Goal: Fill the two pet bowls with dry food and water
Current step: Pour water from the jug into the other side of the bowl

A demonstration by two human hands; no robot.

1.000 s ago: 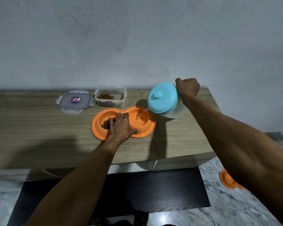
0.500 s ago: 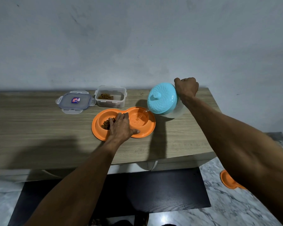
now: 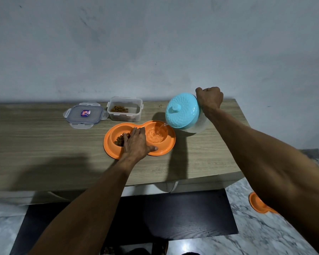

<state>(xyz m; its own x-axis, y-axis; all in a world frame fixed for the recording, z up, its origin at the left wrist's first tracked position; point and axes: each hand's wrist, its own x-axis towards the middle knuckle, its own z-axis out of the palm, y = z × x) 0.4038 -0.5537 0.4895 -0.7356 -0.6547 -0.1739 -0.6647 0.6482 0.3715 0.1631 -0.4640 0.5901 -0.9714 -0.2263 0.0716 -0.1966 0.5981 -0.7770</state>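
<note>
An orange double pet bowl [image 3: 168,144] lies on the wooden table [image 3: 35,144]. Its left well holds brown dry food [image 3: 119,140]; its right well holds rippling water [image 3: 156,138]. My left hand [image 3: 136,144] rests flat on the bowl's middle, fingers straight, thumb on the front rim. My right hand [image 3: 209,97] grips a clear jug with a blue lid [image 3: 181,109], tilted to the left. A thin stream of water runs from its spout into the right well.
A clear food container [image 3: 124,110] with some kibble stands behind the bowl, its lid [image 3: 85,115] lying to the left. A wall rises behind the table. Another orange bowl [image 3: 257,203] lies on the marble floor at the right, beside a black mat [image 3: 173,216].
The jug has stayed tilted and pouring; the water in the right well has risen and ripples more. Both hands have barely moved.
</note>
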